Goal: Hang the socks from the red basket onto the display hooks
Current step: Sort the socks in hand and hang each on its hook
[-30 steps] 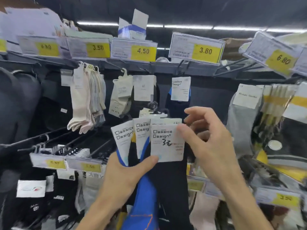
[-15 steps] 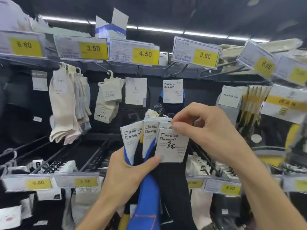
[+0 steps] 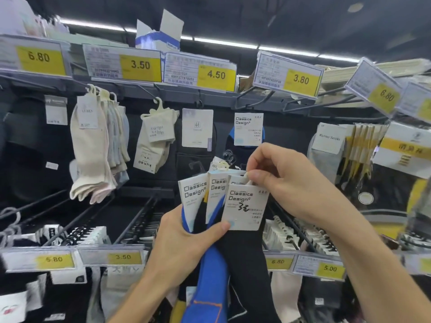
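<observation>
Black and blue socks (image 3: 245,264), several pairs fanned out with white "Classics Design" cards, were held up in front of the rack. The left hand (image 3: 182,248) gripped the bundle low, its thumb pressed across the foot of the front card (image 3: 245,206). The right hand (image 3: 291,187) pinched the top edge of that front pair between thumb and forefinger, and the fingers mostly hid the pair's own hanger. Above the cards, the plastic hangers (image 3: 223,164) of the other pairs stood close together.

The step looked like freeing one pair from the bundle. To do it well, the left thumb would need to ease off the front card while the fingers held the rest. The right hand should draw the pair straight up, so that its hanger does not snag the neighbours.

A matching pair (image 3: 248,129) hung just behind, under the 3.80 price tag (image 3: 300,79), so the display hook (image 3: 263,97) there was the likely home. The card should face outward and the hanger should slide fully onto the wire. The red basket was not in view.
</observation>
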Available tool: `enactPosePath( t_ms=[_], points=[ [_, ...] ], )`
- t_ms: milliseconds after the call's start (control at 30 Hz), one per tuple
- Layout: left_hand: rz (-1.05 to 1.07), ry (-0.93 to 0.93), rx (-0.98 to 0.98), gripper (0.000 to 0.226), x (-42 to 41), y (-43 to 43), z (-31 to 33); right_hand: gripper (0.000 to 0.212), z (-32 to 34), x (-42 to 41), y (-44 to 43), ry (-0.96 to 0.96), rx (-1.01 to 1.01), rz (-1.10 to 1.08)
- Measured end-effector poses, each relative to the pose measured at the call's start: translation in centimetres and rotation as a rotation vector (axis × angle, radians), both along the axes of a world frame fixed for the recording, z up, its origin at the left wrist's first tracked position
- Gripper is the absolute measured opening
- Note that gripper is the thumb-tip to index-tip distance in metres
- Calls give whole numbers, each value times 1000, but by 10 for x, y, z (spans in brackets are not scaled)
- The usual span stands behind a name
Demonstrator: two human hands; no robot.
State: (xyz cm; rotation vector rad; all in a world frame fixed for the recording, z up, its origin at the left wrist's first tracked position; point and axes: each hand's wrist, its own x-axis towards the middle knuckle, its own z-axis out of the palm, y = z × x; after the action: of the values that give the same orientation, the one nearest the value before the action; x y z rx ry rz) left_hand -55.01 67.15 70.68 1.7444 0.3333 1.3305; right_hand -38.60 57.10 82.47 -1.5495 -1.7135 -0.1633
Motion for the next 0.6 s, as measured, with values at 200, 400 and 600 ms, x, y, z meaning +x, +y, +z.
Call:
enactPosePath(
  t_ms=[200,400,600],
  points=[
    [-10,-31,-14,42,-5,5,-4,11,3,3,-2,132,-78,148],
    [-7,-23,24,40,-8,5,-6,12,0,2,1,151,16,95],
    [-57,-25,9,41,-11,5,-3,13,0,-1,-1,195,12,153]
  ],
)
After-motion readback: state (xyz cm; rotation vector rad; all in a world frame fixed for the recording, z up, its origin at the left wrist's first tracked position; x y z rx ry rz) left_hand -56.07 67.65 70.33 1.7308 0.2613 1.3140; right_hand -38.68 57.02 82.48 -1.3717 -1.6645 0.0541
